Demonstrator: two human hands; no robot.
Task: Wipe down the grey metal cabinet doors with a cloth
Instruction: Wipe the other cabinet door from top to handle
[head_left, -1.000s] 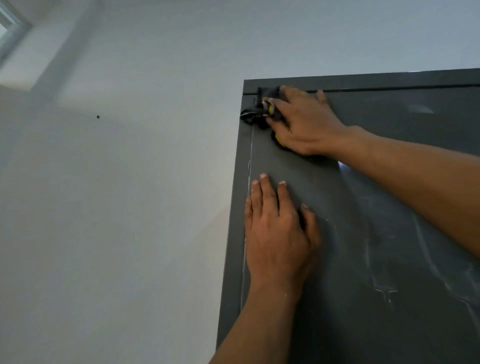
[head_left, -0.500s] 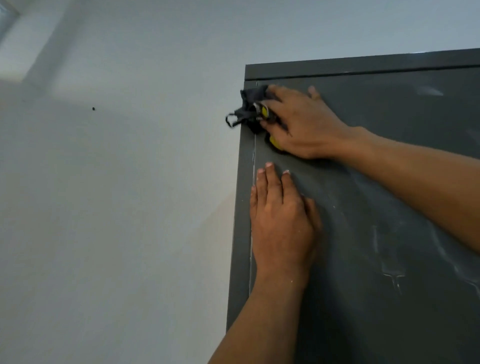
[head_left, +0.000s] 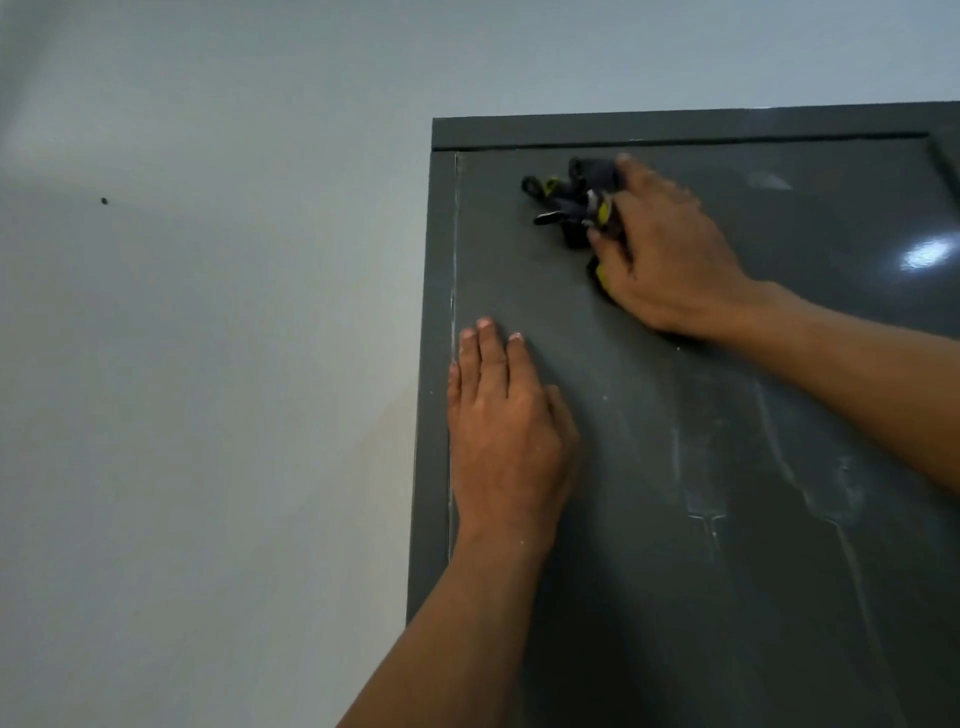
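Observation:
The grey metal cabinet door fills the right half of the head view, seen from below, with pale wipe streaks on its lower part. My right hand holds a bunched dark cloth with yellow patches against the door's upper left area, a little in from the left edge. My left hand lies flat on the door beside its left seam, fingers straight and pointing up.
A pale wall runs to the left of the cabinet, with a small dark spot on it. The cabinet's top frame sits just above the cloth. A light glare shows at the right.
My right hand has slid the cloth rightward, away from the door's top left corner. My left hand stays flat in the same place on the door.

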